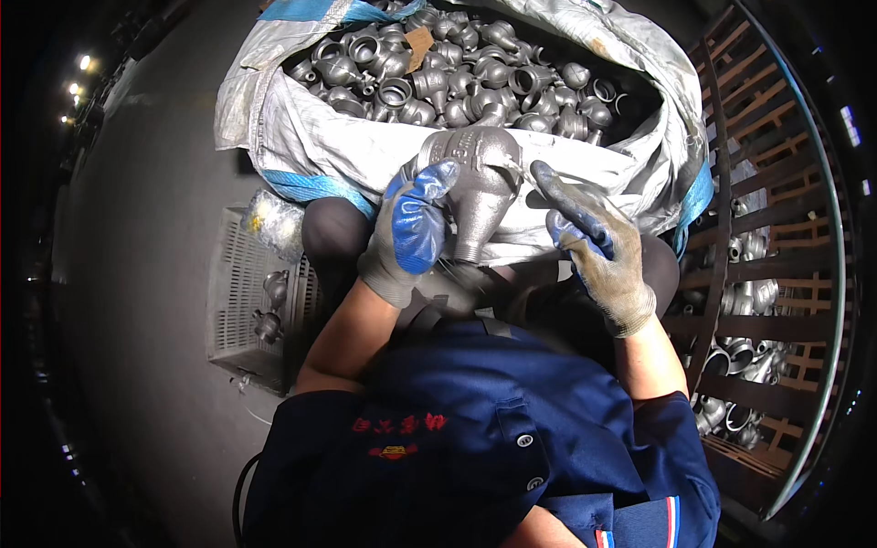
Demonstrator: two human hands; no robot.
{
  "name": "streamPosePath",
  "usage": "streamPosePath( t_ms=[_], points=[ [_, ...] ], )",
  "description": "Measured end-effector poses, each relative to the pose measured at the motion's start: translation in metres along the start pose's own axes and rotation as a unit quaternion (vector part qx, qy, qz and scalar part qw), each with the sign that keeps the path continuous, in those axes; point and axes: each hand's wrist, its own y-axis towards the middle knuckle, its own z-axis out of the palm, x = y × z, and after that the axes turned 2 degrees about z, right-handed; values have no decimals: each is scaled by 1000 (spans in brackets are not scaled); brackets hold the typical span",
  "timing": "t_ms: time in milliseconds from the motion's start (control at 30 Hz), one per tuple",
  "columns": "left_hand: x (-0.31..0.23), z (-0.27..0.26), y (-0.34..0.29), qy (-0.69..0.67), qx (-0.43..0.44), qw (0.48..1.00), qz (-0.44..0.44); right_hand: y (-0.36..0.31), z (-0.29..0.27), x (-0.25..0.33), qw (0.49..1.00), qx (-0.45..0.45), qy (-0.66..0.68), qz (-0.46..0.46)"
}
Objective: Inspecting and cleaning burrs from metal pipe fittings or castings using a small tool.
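A large grey metal casting (484, 178), bulbous at the top and narrowing to a threaded neck, is held up in front of me, neck pointing down. My left hand (413, 224), in a grey glove with a blue coated palm, grips its left side, the thumb across the body. The fingers behind the casting are hidden. To its right is my right hand (598, 247), gloved alike, with fingers stretched out and apart. Its fingertips come close to the casting's side lug, with a small gap between. Nothing shows in that hand.
Beyond the casting stands a big white woven sack (320, 146) with blue straps, full of smaller grey castings (438, 78) and a cardboard scrap (418, 47). A grey plastic crate (239, 301) with several castings is at left. A slatted metal cage (772, 219) holding castings stands at right.
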Motion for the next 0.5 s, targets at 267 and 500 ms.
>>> streamPosePath(
  t_ms=[267, 500],
  points=[
    [7, -11, -4, 4, -21, 1000, -11, -1, 2, -3, 989, -39, -117, -76],
    [9, -17, -2, -40, -46, 997, -52, -3, -7, -1, 969, -44, -226, -90]
  ],
)
